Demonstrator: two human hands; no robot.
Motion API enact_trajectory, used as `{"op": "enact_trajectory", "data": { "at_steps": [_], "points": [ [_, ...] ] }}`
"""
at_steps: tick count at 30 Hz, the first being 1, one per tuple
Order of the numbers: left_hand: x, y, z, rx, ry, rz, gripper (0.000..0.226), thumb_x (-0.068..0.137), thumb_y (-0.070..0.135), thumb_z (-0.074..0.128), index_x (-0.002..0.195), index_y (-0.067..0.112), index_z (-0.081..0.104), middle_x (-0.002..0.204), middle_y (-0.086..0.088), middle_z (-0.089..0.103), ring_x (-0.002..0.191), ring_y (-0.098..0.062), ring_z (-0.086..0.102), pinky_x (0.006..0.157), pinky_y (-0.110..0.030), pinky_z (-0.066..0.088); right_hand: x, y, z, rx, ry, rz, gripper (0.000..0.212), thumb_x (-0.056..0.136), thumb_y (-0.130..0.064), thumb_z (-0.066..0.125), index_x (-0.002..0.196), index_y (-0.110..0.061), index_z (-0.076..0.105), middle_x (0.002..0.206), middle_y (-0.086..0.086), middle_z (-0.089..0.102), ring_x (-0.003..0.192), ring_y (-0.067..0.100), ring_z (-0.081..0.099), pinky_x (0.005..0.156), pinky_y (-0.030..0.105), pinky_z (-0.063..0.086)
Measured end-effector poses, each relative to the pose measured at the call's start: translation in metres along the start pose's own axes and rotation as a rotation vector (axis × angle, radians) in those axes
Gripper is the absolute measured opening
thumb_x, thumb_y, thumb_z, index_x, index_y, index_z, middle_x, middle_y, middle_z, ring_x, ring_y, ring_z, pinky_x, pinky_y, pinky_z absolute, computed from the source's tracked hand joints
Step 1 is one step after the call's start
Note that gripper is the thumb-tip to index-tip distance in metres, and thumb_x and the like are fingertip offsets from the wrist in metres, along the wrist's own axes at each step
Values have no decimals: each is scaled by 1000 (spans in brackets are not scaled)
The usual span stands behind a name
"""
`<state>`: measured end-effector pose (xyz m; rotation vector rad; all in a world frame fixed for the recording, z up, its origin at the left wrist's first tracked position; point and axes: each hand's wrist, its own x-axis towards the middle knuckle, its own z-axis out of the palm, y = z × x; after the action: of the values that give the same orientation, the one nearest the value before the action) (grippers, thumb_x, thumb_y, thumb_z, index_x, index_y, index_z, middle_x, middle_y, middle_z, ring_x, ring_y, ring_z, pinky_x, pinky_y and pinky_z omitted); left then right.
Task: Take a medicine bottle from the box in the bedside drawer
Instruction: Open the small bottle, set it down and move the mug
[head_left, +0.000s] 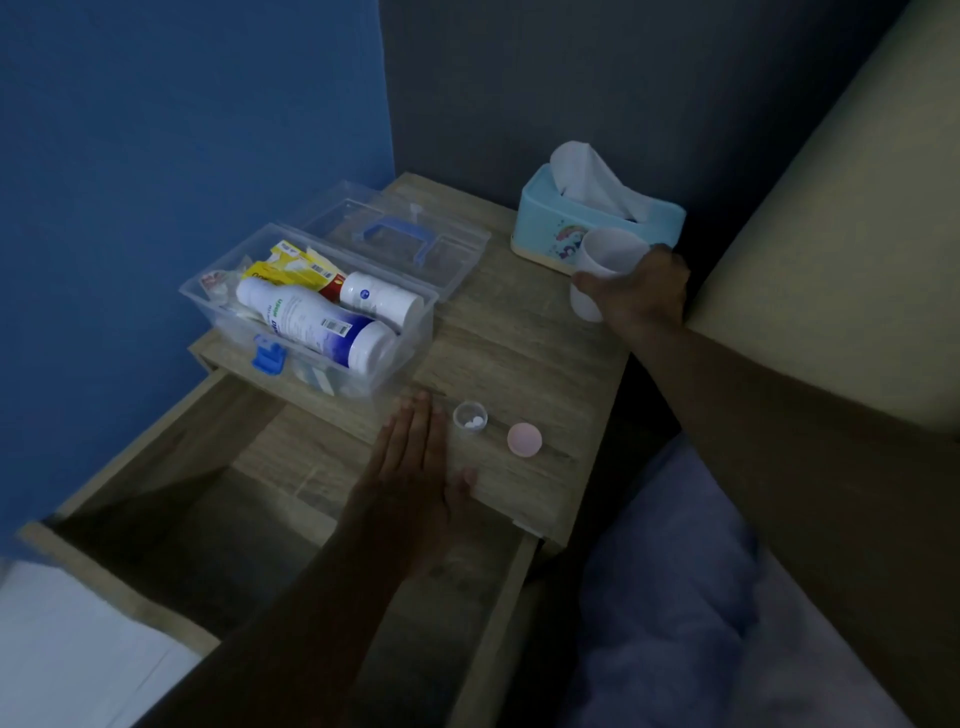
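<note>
A clear plastic box (410, 332) stands open on the bedside table, its lid (447, 249) folded back with a blue handle. Inside lie a large white bottle with a blue band (311, 325), a smaller white bottle (382, 301) and yellow packets (291, 267). A small clear pill container (470, 417) with white tablets stands on the tabletop, its pink cap (524, 439) beside it. My left hand (421, 462) lies flat on the table's front edge, fingers apart, just left of the container. My right hand (641, 291) grips a white cup (597, 270) at the table's right side.
The drawer (208, 519) below the tabletop is pulled out towards me and looks dark inside. A light-blue tissue box (540, 218) stands at the back right, just behind the cup. A bed with bluish fabric (675, 571) is on the right, a blue wall on the left.
</note>
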<state>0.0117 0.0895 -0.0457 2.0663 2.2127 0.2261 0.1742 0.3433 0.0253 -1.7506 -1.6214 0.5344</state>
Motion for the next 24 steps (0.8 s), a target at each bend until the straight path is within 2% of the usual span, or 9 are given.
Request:
{"op": "enact_trajectory", "data": {
  "at_steps": [5,14,19,22,24],
  "points": [
    [0,-1,-1,29,-1,5,79,95,55,6,154,3,13,162,-20,10,151,-27,7,123,-37,4,2,-3,-6,75,-52,45,93,59,-43,92,135,-8,51,135,8,58,121,22,59,93,37,57],
    [0,0,-1,4,23,0,77,97,53,15,150,-1,26,158,-24,22,149,-31,19,121,-43,17,-34,-13,-21,126,-65,-188,84,61,-41,91,133,-14,55,130,2,62,119,16,58,96,33,53],
    [-2,0,-2,-2,9,-1,80,95,55,11,152,-1,22,159,-24,18,149,-31,16,121,-45,18,-66,-16,-27,174,-124,-255,82,57,-39,93,128,-15,61,119,-3,67,107,8,60,87,22,51],
    [-2,1,-3,11,-2,-2,82,94,56,5,153,0,17,161,-22,13,151,-29,10,122,-43,12,-81,-14,-28,172,-153,-290,78,56,-40,93,124,-18,63,113,-8,66,102,4,59,85,21,50],
    [-2,2,-4,2,-2,-6,83,92,55,5,153,-1,17,161,-23,12,151,-30,10,123,-42,11,-89,-11,-28,182,-164,-299,75,55,-40,93,121,-21,64,106,-14,64,98,1,59,80,14,48]
  ]
}}
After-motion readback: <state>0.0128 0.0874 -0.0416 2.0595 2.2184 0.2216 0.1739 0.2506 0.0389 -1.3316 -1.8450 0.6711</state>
